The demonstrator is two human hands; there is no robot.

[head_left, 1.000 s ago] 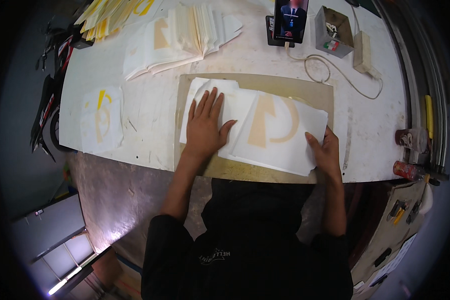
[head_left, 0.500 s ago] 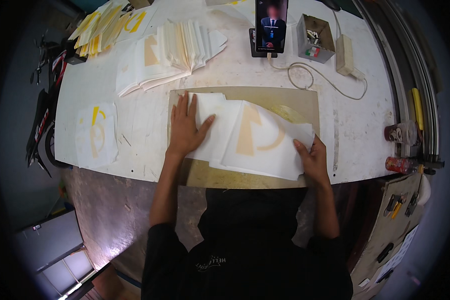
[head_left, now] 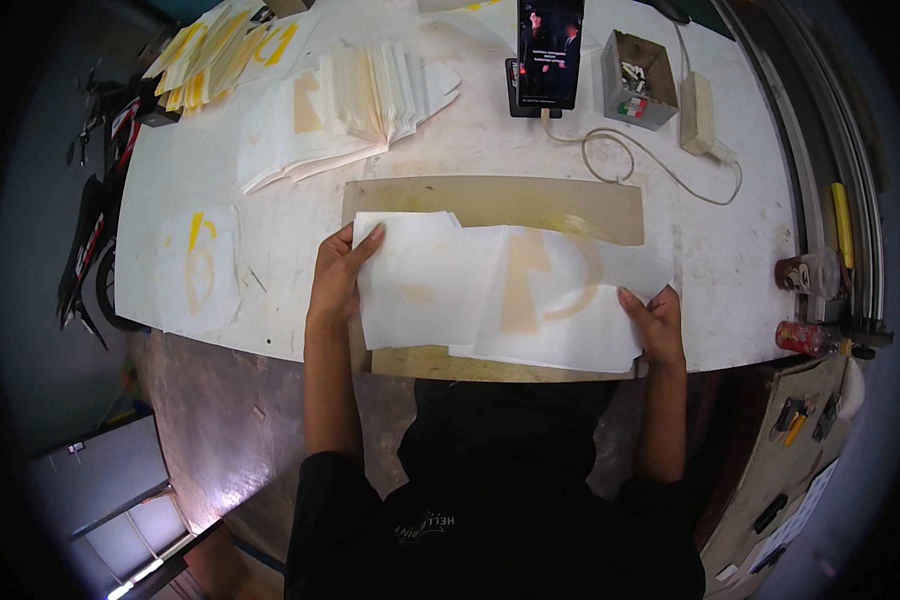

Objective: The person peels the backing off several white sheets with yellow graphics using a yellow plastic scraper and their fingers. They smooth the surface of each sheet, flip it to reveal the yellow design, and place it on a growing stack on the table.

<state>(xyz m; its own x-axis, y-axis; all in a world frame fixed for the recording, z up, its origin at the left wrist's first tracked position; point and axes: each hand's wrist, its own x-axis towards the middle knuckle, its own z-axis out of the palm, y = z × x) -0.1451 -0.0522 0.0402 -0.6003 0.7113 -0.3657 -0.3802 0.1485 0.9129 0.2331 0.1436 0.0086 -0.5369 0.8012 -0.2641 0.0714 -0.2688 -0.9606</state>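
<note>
Between my hands stretches a white paper sheet (head_left: 410,285) with pale orange shapes on it or showing through. It appears to have overlapping layers, with a fold or edge running down near its middle. My left hand (head_left: 337,275) pinches its left edge, thumb on top and fingers behind. At the opposite edge my right hand (head_left: 662,328) grips it the same way. Beneath the sheet lies a tan board (head_left: 490,198), its far strip and near edge showing; the rest is covered.
A thick stack of white sheets (head_left: 355,105) fans out behind, beside yellow-marked sheets (head_left: 210,55). One single sheet (head_left: 200,270) lies at left. Toward the back right are a lit phone (head_left: 550,55), grey box (head_left: 640,85) and white cable (head_left: 670,180). Cups (head_left: 808,273) stand at the right edge.
My left hand has gone from lying flat on the sheet to gripping its left edge. The sheet has come toward me and spread out wider; my right hand has shifted slightly right.
</note>
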